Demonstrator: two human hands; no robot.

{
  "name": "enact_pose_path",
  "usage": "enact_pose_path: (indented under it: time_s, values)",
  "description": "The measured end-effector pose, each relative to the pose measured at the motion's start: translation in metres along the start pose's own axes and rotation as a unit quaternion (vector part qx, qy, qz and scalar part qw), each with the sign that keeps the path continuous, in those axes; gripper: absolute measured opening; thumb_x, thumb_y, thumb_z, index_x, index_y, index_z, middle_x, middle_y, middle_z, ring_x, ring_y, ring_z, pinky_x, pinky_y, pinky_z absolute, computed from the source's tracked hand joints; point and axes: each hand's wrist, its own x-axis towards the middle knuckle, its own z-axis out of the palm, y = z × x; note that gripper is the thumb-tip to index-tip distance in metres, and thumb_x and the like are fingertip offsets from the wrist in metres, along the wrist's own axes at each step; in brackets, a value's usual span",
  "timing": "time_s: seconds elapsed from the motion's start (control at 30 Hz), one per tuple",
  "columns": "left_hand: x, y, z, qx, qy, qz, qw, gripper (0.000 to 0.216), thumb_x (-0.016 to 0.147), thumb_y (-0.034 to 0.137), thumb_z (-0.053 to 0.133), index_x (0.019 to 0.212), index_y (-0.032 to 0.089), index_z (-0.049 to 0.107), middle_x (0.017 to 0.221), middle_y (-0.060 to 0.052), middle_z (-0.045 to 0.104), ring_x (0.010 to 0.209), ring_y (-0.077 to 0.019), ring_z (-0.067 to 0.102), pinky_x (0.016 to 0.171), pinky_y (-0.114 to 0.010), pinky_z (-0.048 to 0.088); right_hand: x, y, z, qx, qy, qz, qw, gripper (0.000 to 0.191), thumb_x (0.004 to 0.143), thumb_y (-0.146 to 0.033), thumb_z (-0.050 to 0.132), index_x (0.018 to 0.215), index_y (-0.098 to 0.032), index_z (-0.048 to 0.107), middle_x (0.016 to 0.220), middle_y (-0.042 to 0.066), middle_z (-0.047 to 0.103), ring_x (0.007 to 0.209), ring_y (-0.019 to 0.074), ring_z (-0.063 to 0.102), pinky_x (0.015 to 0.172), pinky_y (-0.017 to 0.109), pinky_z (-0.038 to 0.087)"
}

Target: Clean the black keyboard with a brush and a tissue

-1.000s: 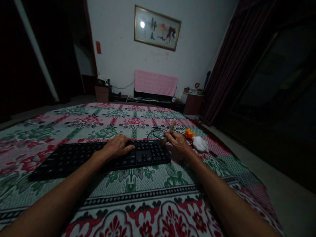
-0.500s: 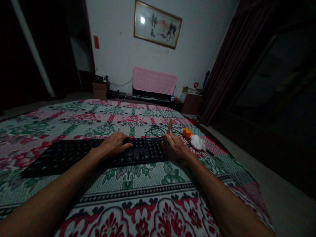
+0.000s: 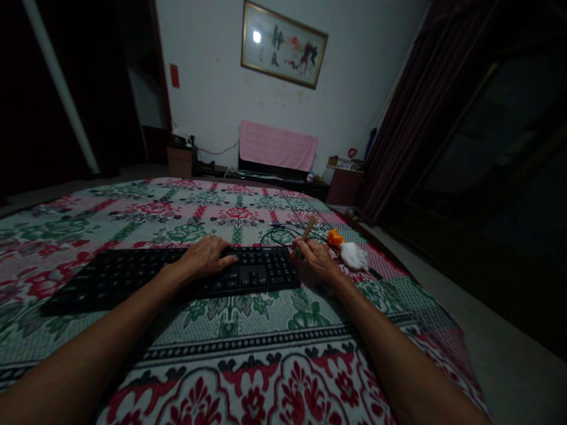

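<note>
A black keyboard (image 3: 133, 277) lies on a bed with a flowered cover (image 3: 248, 348). My left hand (image 3: 206, 260) rests flat on the keys near the keyboard's middle, fingers stretched out. My right hand (image 3: 312, 260) is at the keyboard's right end, fingers closed round a small wooden-handled brush (image 3: 305, 231) whose handle points up and away. The brush's tip is down at the keyboard's right edge, hidden by my fingers.
A black cable (image 3: 281, 234) coils behind the keyboard. An orange thing (image 3: 335, 238) and a white wad (image 3: 353, 255) lie to the right near the bed's edge. Beyond the bed stand a pink-covered low cabinet (image 3: 278, 147) and dark curtains (image 3: 398, 118).
The brush handle tipped from leaning right to upright and back to leaning right, with my right hand staying at the keyboard's right end. My left hand has stayed on the keys.
</note>
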Motion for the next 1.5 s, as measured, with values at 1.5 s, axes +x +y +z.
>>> enact_pose_path:
  time_s: [1.5]
  values:
    - [0.000,0.002,-0.002,-0.017,0.006,-0.007,1.000,0.050,0.080,0.055,0.040,0.106,0.021,0.065,0.105,-0.011,0.066,0.101,-0.0283,0.056,0.087,-0.036,0.040,-0.005,-0.008,-0.013,-0.007,-0.093,0.048,0.994,0.034,0.082,-0.038,0.046,0.063,-0.016,0.063,0.055,-0.001,0.058,0.052,0.0131,0.052,0.048,0.022,0.036]
